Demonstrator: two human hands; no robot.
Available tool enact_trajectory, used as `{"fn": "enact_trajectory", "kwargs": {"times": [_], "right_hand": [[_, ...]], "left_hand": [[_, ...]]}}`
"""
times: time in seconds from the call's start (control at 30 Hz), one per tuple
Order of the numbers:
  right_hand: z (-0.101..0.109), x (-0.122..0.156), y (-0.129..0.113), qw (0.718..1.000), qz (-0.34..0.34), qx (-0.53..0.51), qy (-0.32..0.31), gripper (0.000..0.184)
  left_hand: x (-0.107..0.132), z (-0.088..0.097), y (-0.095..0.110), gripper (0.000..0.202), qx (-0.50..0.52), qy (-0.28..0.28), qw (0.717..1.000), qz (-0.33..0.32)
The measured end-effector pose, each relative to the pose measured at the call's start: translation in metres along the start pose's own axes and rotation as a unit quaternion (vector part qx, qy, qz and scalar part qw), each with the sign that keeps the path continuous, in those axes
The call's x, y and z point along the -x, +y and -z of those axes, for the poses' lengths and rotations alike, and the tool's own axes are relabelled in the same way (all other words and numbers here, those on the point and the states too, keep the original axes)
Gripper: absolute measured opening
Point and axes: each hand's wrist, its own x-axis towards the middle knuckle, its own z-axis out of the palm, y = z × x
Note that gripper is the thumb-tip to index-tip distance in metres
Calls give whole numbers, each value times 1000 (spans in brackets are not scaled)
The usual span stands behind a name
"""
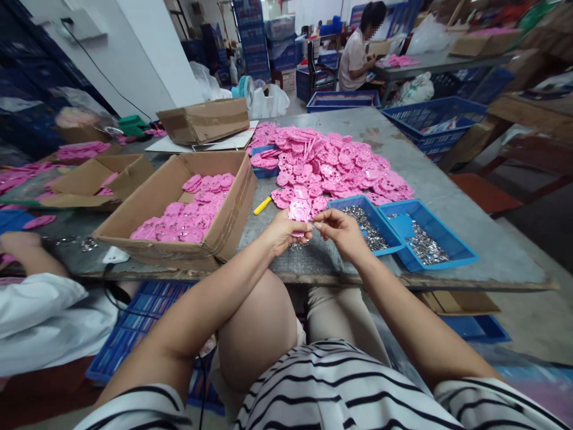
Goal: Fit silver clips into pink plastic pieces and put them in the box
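Observation:
My left hand (286, 232) is closed on a flat pink plastic piece (299, 208) with a moulded outline, held upright above the front of the table. Close beside it, my right hand (340, 232) pinches at the lower right edge of the piece; whatever sits between its fingertips is too small to name. Behind my hands spreads a large heap of similar pink pieces (331, 161). Two blue trays with small shiny metal parts stand to the right: the nearer tray (394, 243) by my right hand, and the other tray (461, 257) beyond it. A few metal bits lie under my hands.
At left, a cardboard box (233, 224) holds pink pieces in layers. A yellow-handled tool (262, 205) lies between box and heap. Another person's arm (27, 254) reaches in at far left. A co-worker (356, 57) sits at a table behind. Blue crates (434, 119) stand beyond the right edge.

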Motion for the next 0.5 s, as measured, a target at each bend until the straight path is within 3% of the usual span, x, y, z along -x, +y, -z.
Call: {"fn": "enact_trajectory", "kwargs": {"times": [0.1, 0.2, 0.33, 0.43, 0.5], "right_hand": [[7, 0, -2, 996, 48, 26, -64, 20], [11, 0, -4, 991, 97, 63, -71, 16], [9, -2, -3, 986, 131, 103, -12, 18], [3, -4, 0, 992, 93, 37, 75, 22], [-1, -6, 2, 992, 64, -11, 110, 26]], "left_hand": [[1, 4, 2, 23, 43, -36, 998, 39], [0, 6, 0, 21, 71, -58, 995, 48], [-2, 7, -1, 19, 84, -80, 993, 23], [-4, 7, 2, 14, 114, -64, 991, -16], [-6, 7, 4, 25, 141, -49, 988, -26]]}}
